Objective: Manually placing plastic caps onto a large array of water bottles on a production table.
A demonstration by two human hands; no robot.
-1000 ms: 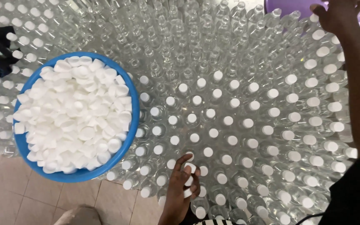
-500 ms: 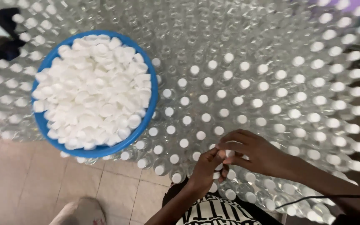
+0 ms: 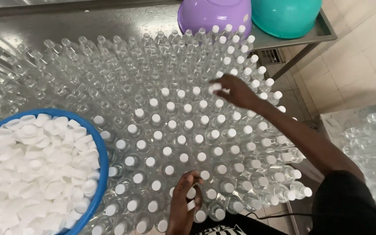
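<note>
Head view, looking down on a steel table [image 3: 66, 26] packed with upright clear plastic bottles [image 3: 153, 87], the nearer rows capped in white, the farther rows open.

Right hand [image 3: 236, 90] stretched out over the middle rows, fingertips pinching a white cap [image 3: 216, 86] just above a bottle mouth.

Left hand [image 3: 186, 200] low at the near edge, fingers curled around several loose white caps [image 3: 191, 193].

Blue basin [image 3: 102, 161] heaped with caps at left; purple bowl [image 3: 214, 15] and teal bowl [image 3: 286, 15] at the far edge.
</note>
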